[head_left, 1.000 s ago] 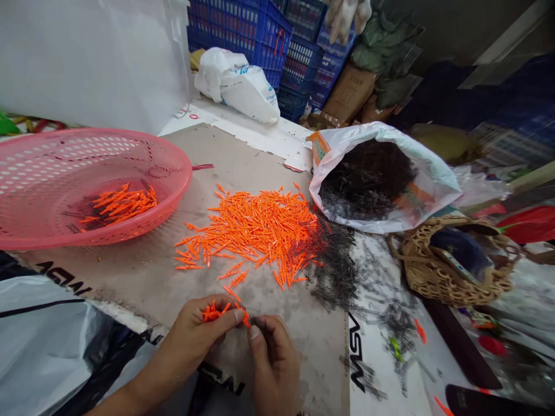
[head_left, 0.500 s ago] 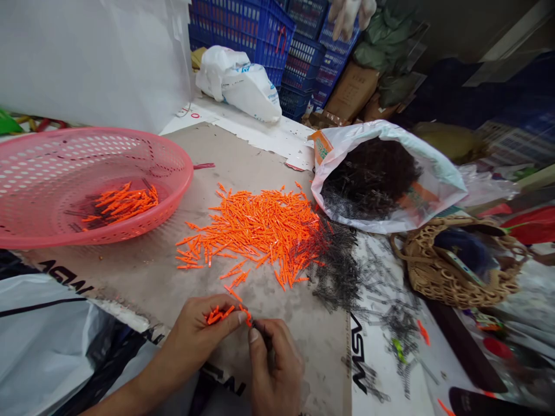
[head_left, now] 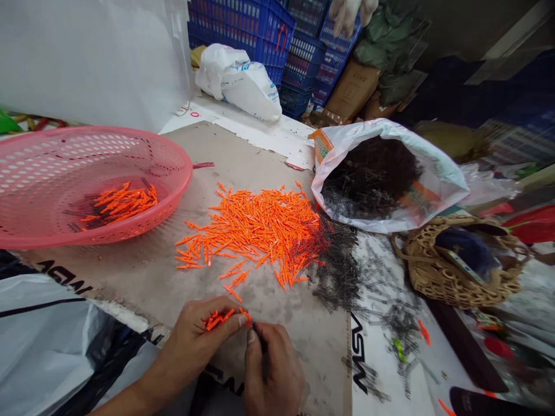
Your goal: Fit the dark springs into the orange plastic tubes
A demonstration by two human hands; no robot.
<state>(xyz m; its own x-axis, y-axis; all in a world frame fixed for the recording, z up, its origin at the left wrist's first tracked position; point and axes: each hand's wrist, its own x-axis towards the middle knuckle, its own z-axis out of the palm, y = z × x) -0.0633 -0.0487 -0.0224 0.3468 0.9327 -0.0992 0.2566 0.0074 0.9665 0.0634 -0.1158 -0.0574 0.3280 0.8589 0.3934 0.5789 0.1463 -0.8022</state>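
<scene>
My left hand point(head_left: 195, 341) is closed on a small bunch of orange plastic pins point(head_left: 219, 318) near the front edge of the cardboard sheet point(head_left: 143, 271). My right hand point(head_left: 271, 370) pinches a thin dark spring point(head_left: 260, 338), its tip against one orange pin held by the left fingertips. A large heap of loose orange pins point(head_left: 260, 228) lies just beyond the hands. Dark springs point(head_left: 342, 271) are spread to the right of that heap.
A pink perforated basket point(head_left: 173, 173) at the left holds several orange pins with springs. A white bag point(head_left: 433, 173) full of dark springs lies open at the right, a woven basket point(head_left: 437, 283) beside it. Blue crates point(head_left: 243, 26) and another white bag point(head_left: 238, 81) stand behind.
Both hands have slid slightly toward me while staying pressed together; my right fingers have pushed the spring closer onto the orange pin. The heaps have not moved.
</scene>
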